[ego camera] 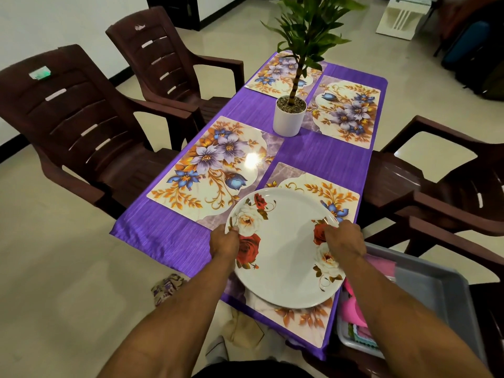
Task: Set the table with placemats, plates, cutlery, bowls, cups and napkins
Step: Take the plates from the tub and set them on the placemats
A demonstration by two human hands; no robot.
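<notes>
You are holding the rose-patterned plate (283, 249) by its rim, your left hand (224, 242) pinching at nine o'clock and your right hand (345, 238) at three, both grips clamped on the plate. It is hovering over the nearest placemat (308, 317), tilted toward you. Be levelling it, centring it, then lowering evenly. Further out, at eleven o'clock, the next placemat (207, 170) is lying bare on the worktop (327, 151), and the potted plant (289, 115) is standing at twelve.

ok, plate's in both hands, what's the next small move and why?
Probably lower the plate flat onto the nearest placemat and let go: left hand and right hand grip its rims right above that mat.
</notes>
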